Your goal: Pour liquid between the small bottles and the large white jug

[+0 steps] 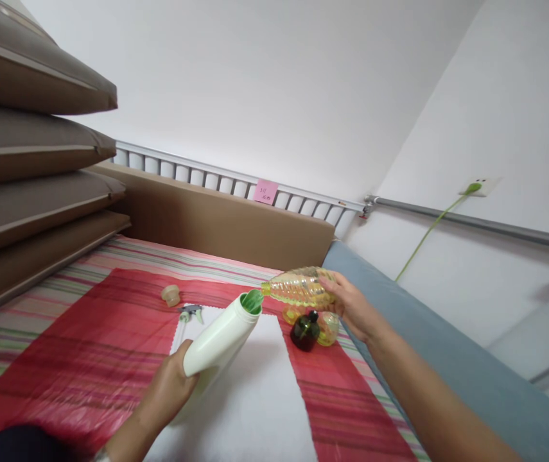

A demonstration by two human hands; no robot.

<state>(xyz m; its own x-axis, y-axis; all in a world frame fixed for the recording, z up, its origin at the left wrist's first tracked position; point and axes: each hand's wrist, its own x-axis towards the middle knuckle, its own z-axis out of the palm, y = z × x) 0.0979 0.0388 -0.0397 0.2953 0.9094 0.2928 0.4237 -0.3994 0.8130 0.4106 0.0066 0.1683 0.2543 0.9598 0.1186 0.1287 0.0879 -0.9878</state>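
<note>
My left hand (175, 378) is wrapped round the lower part of a pale mint-white bottle (221, 340), which leans up and to the right. Green shows inside its uncapped mouth. Tipped almost flat, a clear yellow ribbed bottle (298, 287) is in my right hand (346, 301), gripped at its wide end. Its narrow neck meets the rim of the white bottle's mouth; whether liquid is flowing I cannot tell. Below my right hand stand a dark green bottle (305, 332) and a yellowish clear bottle (328, 329). A trigger spray head (191, 313) lies beyond the white bottle.
Under the bottles lies a white cloth (264, 398) on a red plastic sheet (76, 346). A cream-coloured cap (171, 295) sits near its far edge. Brown cushions (38, 141) are stacked at left. A radiator (197, 177) runs behind a brown panel (216, 218); a blue padded edge (428, 340) borders the right.
</note>
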